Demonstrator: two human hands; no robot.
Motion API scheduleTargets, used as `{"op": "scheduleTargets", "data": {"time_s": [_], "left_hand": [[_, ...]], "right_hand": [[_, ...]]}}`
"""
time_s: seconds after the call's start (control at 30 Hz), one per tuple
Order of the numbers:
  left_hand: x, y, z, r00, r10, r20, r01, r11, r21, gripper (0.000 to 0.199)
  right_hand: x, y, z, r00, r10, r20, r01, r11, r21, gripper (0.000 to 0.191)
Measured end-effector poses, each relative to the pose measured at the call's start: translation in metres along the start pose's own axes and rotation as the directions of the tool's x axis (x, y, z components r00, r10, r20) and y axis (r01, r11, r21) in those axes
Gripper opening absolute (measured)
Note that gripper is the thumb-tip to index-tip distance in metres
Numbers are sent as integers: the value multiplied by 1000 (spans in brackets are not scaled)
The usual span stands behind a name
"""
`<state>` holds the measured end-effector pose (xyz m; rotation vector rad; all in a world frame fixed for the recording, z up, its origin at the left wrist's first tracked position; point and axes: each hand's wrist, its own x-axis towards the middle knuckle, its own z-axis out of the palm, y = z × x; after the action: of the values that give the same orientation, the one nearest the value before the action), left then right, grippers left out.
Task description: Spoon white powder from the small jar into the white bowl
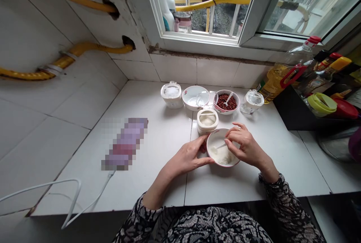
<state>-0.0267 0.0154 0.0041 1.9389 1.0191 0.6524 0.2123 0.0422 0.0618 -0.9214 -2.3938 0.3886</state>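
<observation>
A white ceramic bowl (211, 143) with a patterned rim sits on the tiled counter, holding white powder (222, 156) and a small spoon (220, 146). My left hand (187, 156) grips the bowl's left side, its thumb along the rim. My right hand (245, 145) curves over the bowl's right side, its fingertips pinched at the spoon's handle. Just behind the bowl stands an open white jar of pale powder (207, 119). The bowl's underside is hidden.
Along the back stand a lidded white jar (171, 94), a white dish (195, 97), a bowl of red beans (227, 100) and a glass jar (252, 102). An oil bottle (275, 79) stands at right. A blurred object (124, 143) and white cable (72, 194) lie left.
</observation>
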Motion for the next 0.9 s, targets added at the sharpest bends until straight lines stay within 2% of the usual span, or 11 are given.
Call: {"op": "scheduleTargets", "data": {"time_s": [0.37,0.53,0.67,0.8,0.9], "left_hand": [[-1,2,-1,999,-26,22,26,1000,-15,73],[-1,2,-2,1000,-19,21,19,1000,-1,71],[-1,3,-2,999,-24,20,24,1000,-1,70],[-1,4,-2,999,-28,19,28,1000,-1,71],[-1,5,-2,999,-24,22,24,1000,-7,71]], "right_hand": [[-6,11,-2,976,204,-75,-196,976,99,31],[-4,6,3,988,140,-59,-140,990,14,26],[-3,3,6,995,97,-14,-96,994,45,24],[-4,7,2,989,134,-67,-129,989,67,26],[-5,9,1,983,147,-112,-146,989,17,27]]}}
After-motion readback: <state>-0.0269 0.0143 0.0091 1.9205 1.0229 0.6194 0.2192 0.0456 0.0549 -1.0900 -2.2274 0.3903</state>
